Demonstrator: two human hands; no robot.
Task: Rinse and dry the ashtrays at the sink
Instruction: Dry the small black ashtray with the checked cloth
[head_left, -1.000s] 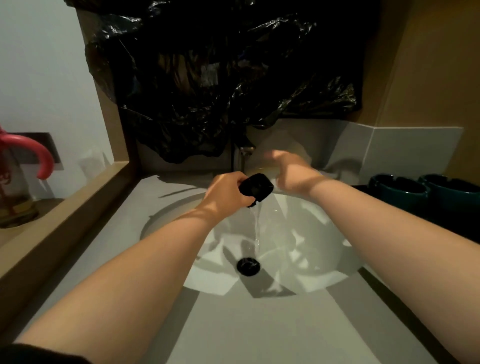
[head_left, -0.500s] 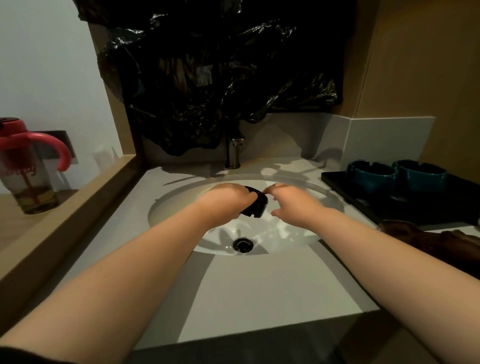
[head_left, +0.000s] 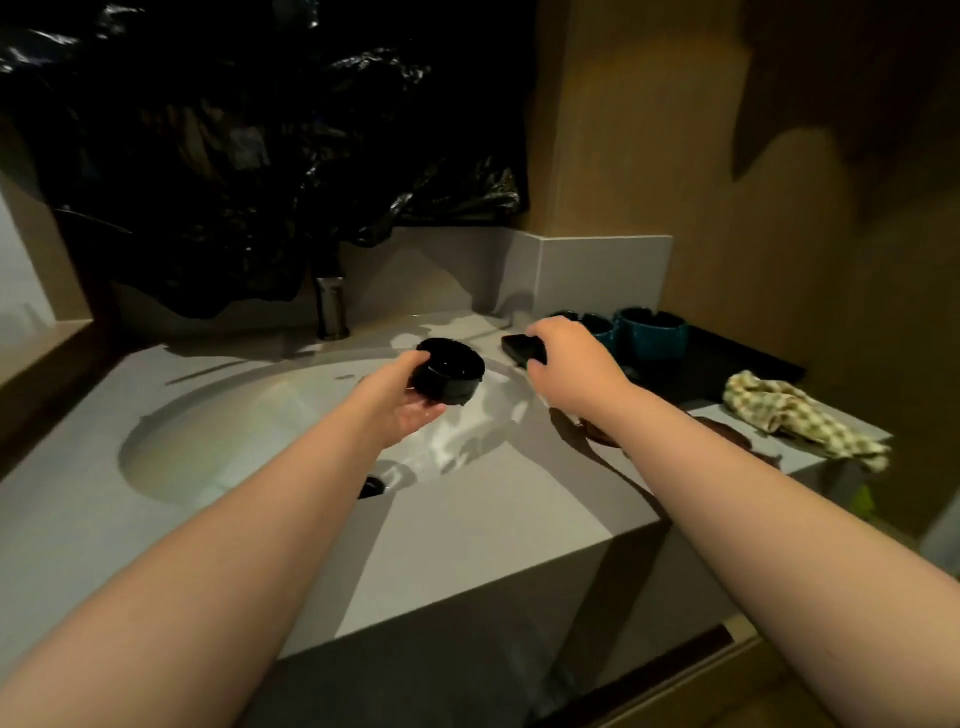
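Observation:
My left hand (head_left: 408, 402) grips a round black ashtray (head_left: 451, 373) by its side, holding it upright over the right part of the white sink basin (head_left: 249, 415). My right hand (head_left: 571, 358) is apart from it, to the right. Its loosely curled fingers hang over the near corner of a black tray (head_left: 727, 366) and hold nothing. Two teal ashtrays (head_left: 652, 332) stand on that tray behind the right hand, one partly hidden by it. No water runs from the faucet (head_left: 331, 306).
A checked cloth (head_left: 800, 415) lies crumpled on the counter right of the tray. A dark brown cloth (head_left: 727, 434) lies beside it, partly under my right forearm. A black plastic sheet (head_left: 234, 182) hangs behind the faucet. The drain (head_left: 371, 487) is at the basin bottom.
The water has stopped. My left hand has raised the black ashtray from the basin toward its right rim. My right hand left it and moved right to the tray's corner.

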